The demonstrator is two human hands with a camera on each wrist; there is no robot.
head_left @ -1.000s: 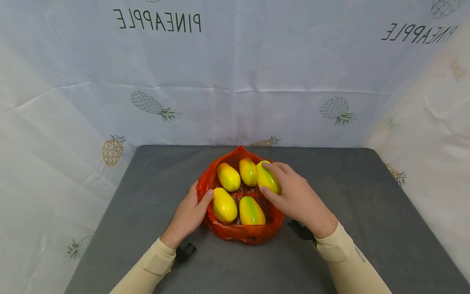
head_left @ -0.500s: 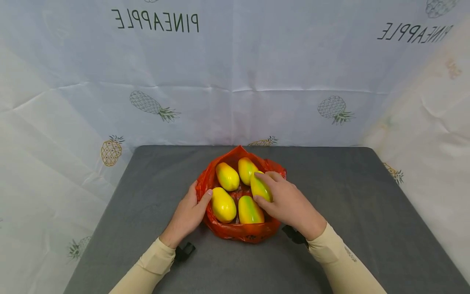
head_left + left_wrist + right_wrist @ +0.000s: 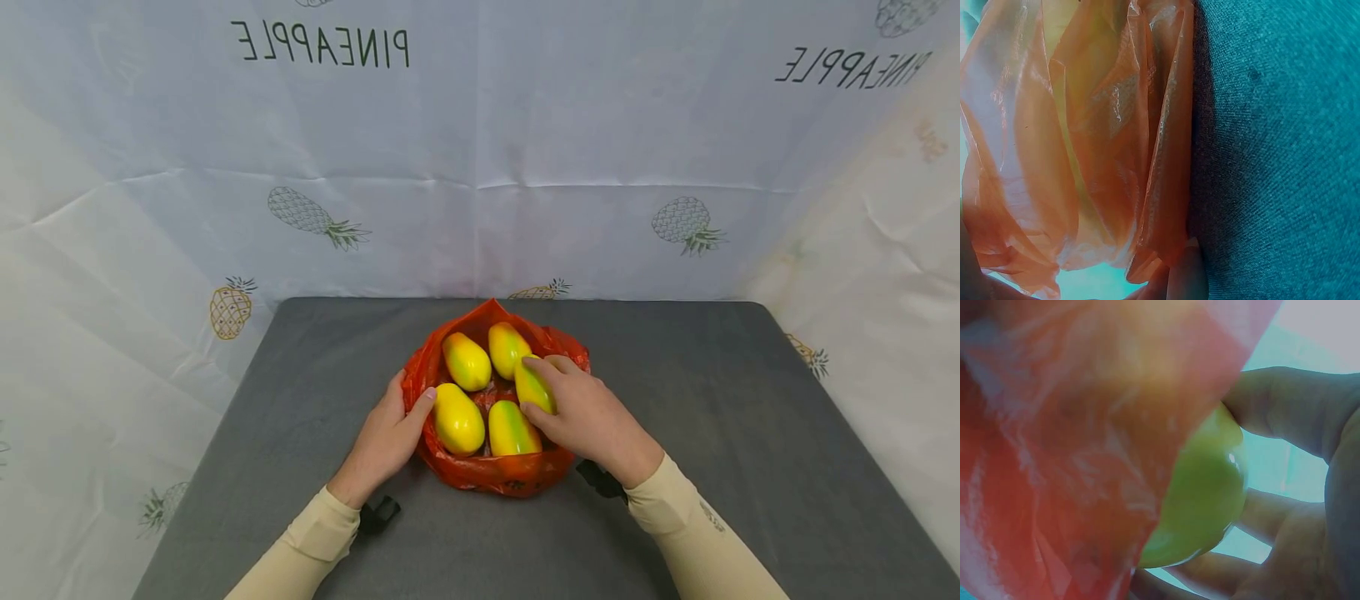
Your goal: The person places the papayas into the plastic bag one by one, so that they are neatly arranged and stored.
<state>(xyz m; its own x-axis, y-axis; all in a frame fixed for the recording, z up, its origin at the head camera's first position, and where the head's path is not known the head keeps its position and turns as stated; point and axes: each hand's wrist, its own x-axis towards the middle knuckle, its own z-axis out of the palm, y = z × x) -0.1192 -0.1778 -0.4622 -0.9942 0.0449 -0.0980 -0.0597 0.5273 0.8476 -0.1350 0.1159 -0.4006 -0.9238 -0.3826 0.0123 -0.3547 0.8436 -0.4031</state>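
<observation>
A red plastic bag point(image 3: 487, 477) stands with its mouth wide on the table, several yellow-green mangoes inside. My left hand point(image 3: 390, 429) holds the bag's left rim, its thumb over the edge beside a yellow mango point(image 3: 458, 419). In the left wrist view the fingertips touch the folded bag wall point(image 3: 1104, 137). At the bag's right side my right hand point(image 3: 588, 408) grips a mango point(image 3: 532, 387) between thumb and fingers. The right wrist view has this mango point(image 3: 1207, 494) partly behind the red film, fingers around it. Other mangoes lie at the back point(image 3: 507, 348) and front point(image 3: 513, 429).
The dark grey table point(image 3: 337, 350) runs back to a white curtain point(image 3: 480, 133) printed with pineapples. Curtain cloth also hangs at the left and right sides. Black wrist camera mounts point(image 3: 378, 514) sit under both wrists.
My right hand has brought its mango left and down into the bag, closer to the other mangoes. The left hand stays at the rim.
</observation>
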